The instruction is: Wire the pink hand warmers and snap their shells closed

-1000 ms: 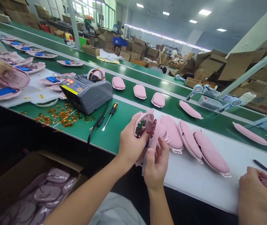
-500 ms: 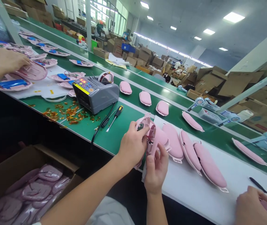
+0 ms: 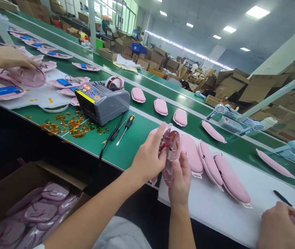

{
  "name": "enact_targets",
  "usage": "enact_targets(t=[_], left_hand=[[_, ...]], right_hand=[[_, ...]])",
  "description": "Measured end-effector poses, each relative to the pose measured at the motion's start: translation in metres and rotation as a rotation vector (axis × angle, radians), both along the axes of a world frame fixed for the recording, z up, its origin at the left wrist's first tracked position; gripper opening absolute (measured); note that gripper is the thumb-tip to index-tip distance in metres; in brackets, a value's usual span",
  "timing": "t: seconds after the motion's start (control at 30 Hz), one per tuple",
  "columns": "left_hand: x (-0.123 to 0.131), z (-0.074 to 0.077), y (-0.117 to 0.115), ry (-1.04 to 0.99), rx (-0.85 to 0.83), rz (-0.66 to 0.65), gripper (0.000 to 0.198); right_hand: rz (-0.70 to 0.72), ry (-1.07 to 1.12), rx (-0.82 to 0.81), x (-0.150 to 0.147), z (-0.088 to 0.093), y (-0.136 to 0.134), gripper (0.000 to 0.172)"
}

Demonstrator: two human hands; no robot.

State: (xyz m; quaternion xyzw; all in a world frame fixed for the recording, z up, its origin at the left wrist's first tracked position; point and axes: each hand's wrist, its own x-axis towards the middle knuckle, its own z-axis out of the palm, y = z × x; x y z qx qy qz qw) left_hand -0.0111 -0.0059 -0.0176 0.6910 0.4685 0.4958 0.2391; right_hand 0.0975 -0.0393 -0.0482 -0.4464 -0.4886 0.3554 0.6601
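Note:
Between my hands is a pink plastic casing (image 3: 172,152), parted into two halves with a red wire and small parts inside. My left hand (image 3: 148,157) grips the left half, its index finger stretched up along the edge. My right hand (image 3: 180,180) pinches the right half from below, thumb on its inner face. An orange tape strip shows inside that half. Just right of my hands, several closed pink casings (image 3: 231,178) lie in a row on a white sheet (image 3: 209,211).
A grey tape dispenser (image 3: 102,102) stands left, with orange tape scraps (image 3: 72,124) and a screwdriver (image 3: 125,129) near it. A box of pink parts (image 3: 40,211) sits below. Co-workers' hands (image 3: 7,58) (image 3: 279,224) hold pink pieces at both sides. Casings (image 3: 181,117) line the belt.
The casing has been turned and opened wider, so the inside of its right half now faces me. The far-left co-worker's hand has shifted left in view.

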Motion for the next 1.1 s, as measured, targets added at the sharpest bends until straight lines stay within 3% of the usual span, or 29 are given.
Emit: enact_targets(t=[0.07,0.17,0.23,0.37,0.57,0.8,0.93,1.1], left_hand=[[0.000,-0.002,0.003,-0.103,-0.035,0.005,0.067],[-0.001,-0.004,0.009,-0.175,-0.082,-0.027,0.050],[-0.002,-0.006,0.015,-0.300,-0.135,-0.131,0.046],[-0.001,-0.019,0.027,-0.750,-0.413,-0.454,0.060],[0.009,-0.030,0.031,-1.092,-0.569,-0.632,0.070],[0.013,-0.029,0.027,-1.186,-0.680,-0.633,0.081],[0.014,-0.029,0.025,-1.183,-0.720,-0.633,0.086],[0.008,-0.016,0.018,-1.198,-0.781,-0.622,0.085]], right_hand=[[0.005,-0.024,-0.036,0.000,0.001,0.001,0.035],[0.006,-0.052,-0.081,0.002,0.001,0.003,0.037],[0.003,-0.063,-0.067,0.006,0.001,0.006,0.038],[0.083,-0.127,-0.106,0.017,0.008,0.015,0.041],[0.217,-0.151,-0.178,0.028,0.017,0.027,0.044],[0.178,-0.257,-0.166,0.027,0.016,0.025,0.037],[0.079,-0.386,-0.192,0.018,0.016,0.016,0.043],[-0.044,-0.508,-0.074,0.005,0.007,0.003,0.042]])
